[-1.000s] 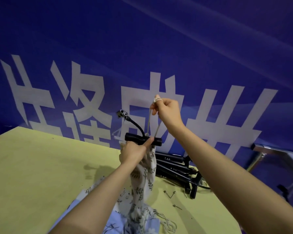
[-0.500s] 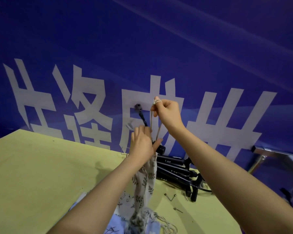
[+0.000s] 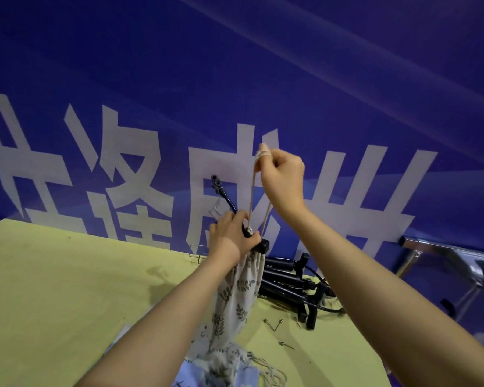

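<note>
Pulling drawstring [image 3: 252, 196] higher than 1s ago w/ rt hand [image 3: 284, 177] pinching it, lt hand [image 3: 229, 238] gripping pouch [image 3: 241, 297] neck above worktop [image 3: 67, 289], now bunched tight round black pump [image 3: 263, 248], prob nearly cinched shut.

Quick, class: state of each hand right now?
Left hand: grips the leaf-print bag at its neck.
Right hand: pinches the drawstring above it.

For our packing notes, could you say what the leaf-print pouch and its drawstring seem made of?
The leaf-print pouch looks like woven cotton or linen, matte, hanging in soft folds. The drawstring seems a beige cord, perhaps cotton, matte, pulled taut by the right hand.
</note>
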{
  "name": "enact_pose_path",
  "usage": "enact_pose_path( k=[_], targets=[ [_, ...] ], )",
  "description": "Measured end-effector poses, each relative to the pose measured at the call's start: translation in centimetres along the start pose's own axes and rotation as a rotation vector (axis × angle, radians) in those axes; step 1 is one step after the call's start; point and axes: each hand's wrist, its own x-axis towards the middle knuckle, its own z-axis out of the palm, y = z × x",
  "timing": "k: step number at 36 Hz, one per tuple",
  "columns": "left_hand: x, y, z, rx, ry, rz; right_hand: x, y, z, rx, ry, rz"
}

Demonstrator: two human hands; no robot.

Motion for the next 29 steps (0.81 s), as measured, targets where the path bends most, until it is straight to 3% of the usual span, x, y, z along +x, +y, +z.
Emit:
enact_pose_path(
  k=[3,15,20,29],
  targets=[
    [0.0,0.2,-0.1,0.077,-0.057,-0.015,0.2,-0.5,0.1,0.101,0.029,0.122],
    [-0.7,-0.1,-0.8,0.201,-0.129,0.046,-0.5,-1.2,0.6,0.119,0.083,0.131],
    [-0.8,0.7,-1.5,0.165,-0.057,0.071,0.4,-2.2,-0.7,0.121,0.164,0.109],
    [-2.4,8.0,-1.8,-0.017,0.111,0.149,2.1,-5.7,-6.0,0.198,0.215,0.003]
  ],
)
